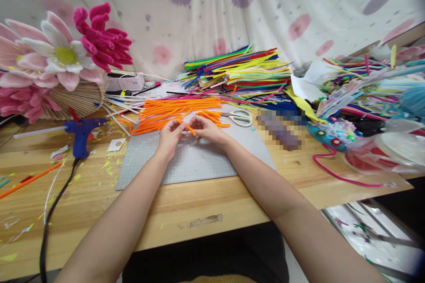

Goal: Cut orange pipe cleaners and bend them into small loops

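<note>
Between my two hands is a short bent piece of orange pipe cleaner (190,130). My left hand (171,135) pinches its left end with thumb and forefinger. My right hand (208,129) is closed at its other side, fingers curled around the piece. Both hands hover over a grey cutting mat (195,159). Just behind them a wide pile of orange pipe cleaners (175,108) lies across the back of the mat. Scissors with pale handles (241,118) rest on the mat to the right, their blades partly under orange stems.
A blue glue gun (82,135) with a black cord stands at left, near fluffy pipe-cleaner flowers (63,55). Bundles of coloured pipe cleaners (239,70) are heaped at the back. At right lie a clear plastic container (388,152) and a magenta pipe cleaner (345,177). Yellow scraps litter the left side.
</note>
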A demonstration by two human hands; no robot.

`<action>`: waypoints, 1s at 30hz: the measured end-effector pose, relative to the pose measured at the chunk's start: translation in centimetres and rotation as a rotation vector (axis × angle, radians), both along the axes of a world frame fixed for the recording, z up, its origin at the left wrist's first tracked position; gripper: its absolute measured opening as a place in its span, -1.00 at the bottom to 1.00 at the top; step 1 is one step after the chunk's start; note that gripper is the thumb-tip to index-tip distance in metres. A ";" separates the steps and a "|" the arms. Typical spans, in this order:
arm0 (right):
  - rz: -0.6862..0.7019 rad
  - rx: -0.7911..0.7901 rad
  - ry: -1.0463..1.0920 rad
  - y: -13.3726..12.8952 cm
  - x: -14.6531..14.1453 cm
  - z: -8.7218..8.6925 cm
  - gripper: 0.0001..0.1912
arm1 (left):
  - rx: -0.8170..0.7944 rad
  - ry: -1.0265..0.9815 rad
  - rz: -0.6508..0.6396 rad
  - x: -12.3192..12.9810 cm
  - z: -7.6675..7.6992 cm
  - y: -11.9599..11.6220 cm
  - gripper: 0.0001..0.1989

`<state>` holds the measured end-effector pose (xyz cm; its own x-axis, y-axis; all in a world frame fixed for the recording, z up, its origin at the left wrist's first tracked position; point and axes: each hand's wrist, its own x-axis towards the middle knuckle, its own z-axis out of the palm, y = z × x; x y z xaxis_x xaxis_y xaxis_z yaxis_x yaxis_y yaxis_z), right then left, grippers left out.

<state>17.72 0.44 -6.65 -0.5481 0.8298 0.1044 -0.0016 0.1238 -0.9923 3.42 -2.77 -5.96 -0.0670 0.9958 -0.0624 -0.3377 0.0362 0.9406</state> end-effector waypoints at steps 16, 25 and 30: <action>0.048 -0.081 -0.056 -0.3 0.6 0.8 -0.72 | 0.097 0.155 -0.008 -0.3 -0.4 0.3 -0.66; 0.017 0.037 -0.152 -0.3 0.4 0.8 -0.85 | 0.025 0.096 0.003 0.1 -0.4 0.3 -0.61; -0.182 0.533 -0.471 -0.9 -0.4 1.1 -0.96 | -0.079 0.064 0.027 -0.2 -0.2 0.3 -0.63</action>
